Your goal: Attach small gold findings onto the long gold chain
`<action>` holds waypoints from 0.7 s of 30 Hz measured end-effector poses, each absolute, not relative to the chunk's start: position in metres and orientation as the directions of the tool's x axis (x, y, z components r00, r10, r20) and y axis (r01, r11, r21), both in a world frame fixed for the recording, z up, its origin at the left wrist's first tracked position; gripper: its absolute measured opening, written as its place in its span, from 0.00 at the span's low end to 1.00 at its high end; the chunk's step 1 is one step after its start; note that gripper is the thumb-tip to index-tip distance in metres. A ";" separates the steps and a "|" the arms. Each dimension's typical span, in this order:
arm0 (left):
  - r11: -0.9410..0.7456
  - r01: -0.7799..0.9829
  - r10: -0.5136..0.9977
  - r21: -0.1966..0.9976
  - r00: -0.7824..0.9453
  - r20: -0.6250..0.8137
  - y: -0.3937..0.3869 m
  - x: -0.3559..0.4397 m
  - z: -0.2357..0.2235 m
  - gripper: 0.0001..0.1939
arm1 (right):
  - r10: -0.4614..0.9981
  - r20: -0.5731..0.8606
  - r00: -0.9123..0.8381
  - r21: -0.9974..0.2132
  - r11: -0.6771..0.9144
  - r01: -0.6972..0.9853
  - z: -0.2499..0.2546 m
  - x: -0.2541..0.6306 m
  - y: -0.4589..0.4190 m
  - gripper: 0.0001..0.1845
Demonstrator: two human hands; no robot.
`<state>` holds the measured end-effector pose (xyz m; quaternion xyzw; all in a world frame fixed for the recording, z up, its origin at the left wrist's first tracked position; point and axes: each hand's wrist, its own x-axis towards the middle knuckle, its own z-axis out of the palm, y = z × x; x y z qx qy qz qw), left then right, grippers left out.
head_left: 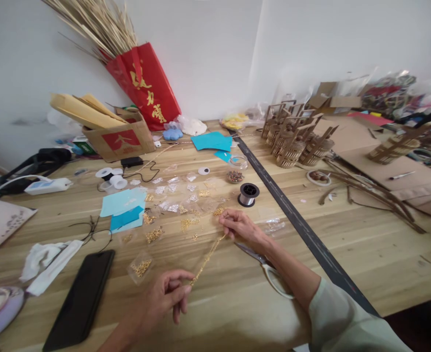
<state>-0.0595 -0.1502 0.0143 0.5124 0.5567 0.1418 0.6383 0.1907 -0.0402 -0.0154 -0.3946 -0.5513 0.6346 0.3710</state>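
Note:
A thin gold chain [208,256] stretches slantwise between my two hands above the wooden table. My left hand [166,296] pinches its near end between thumb and fingertips. The far end sits in the closed fingers of my right hand [243,227]. Under my right wrist lie scissors [274,279], partly covered by the arm. Gold beads or findings [189,224] are scattered just left of my right hand, and a small clear bag of gold pieces [141,267] lies beyond my left hand. Behind my right hand stands a black spool of clear line [248,194].
A black phone [79,298] lies at the near left. Blue card sheets [125,208] and several small bags [171,186] cover the middle. A dark strip [292,210] crosses the table. Small woven baskets [292,139] stand at the back right, a red bag [149,83] against the wall.

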 end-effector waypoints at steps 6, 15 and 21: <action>0.385 0.550 0.775 0.741 0.243 -0.583 -0.160 -0.071 0.013 0.28 | 0.867 -0.151 -0.475 -0.988 -0.153 0.035 -0.009 0.187 -0.047 0.14; -0.039 0.927 0.860 0.372 0.221 -0.460 -0.175 -0.066 0.017 0.21 | 0.839 -0.145 -0.524 -0.988 -0.095 0.121 -0.011 0.184 -0.049 0.12; -0.055 0.928 0.844 0.367 0.240 -0.480 -0.172 -0.074 0.024 0.19 | 0.842 -0.170 -0.512 -0.984 -0.116 0.137 -0.012 0.185 -0.048 0.12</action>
